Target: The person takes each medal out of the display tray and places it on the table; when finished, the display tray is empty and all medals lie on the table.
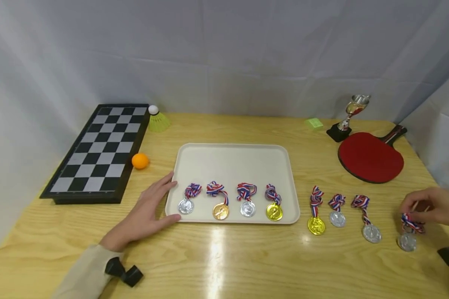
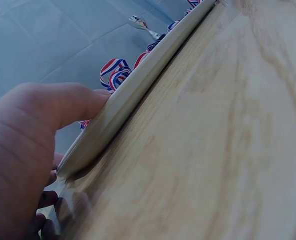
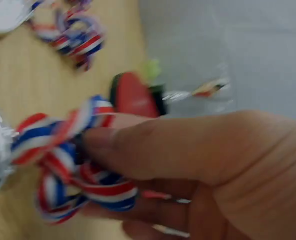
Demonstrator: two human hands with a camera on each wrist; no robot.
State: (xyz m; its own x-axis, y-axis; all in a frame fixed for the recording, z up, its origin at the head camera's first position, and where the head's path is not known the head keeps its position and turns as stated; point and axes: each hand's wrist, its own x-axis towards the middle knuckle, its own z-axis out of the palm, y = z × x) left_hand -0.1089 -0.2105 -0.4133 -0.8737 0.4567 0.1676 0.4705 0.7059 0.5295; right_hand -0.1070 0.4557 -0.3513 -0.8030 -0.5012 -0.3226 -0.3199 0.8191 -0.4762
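At the far right of the head view, my right hand (image 1: 435, 207) pinches the knotted red, white and blue ribbon (image 3: 62, 155) of a silver medal (image 1: 407, 241). The disc hangs at the ribbon's near end. My left hand (image 1: 146, 209) touches the near left corner of a cream tray (image 1: 232, 162), its thumb on the front rim and its fingers spread along the left side. In the tray lie a silver medal (image 1: 186, 206), a bronze medal (image 1: 220, 211), another silver medal (image 1: 248, 208) and a gold medal (image 1: 274, 211) in a row.
Between tray and right hand lie a gold medal (image 1: 316, 225) and silver medals (image 1: 337, 218). Behind them are a red table tennis paddle (image 1: 370, 158), a trophy (image 1: 346, 120) and a green block (image 1: 314, 123). At left are a chessboard (image 1: 101, 149), orange ball (image 1: 140, 160) and shuttlecock (image 1: 158, 119).
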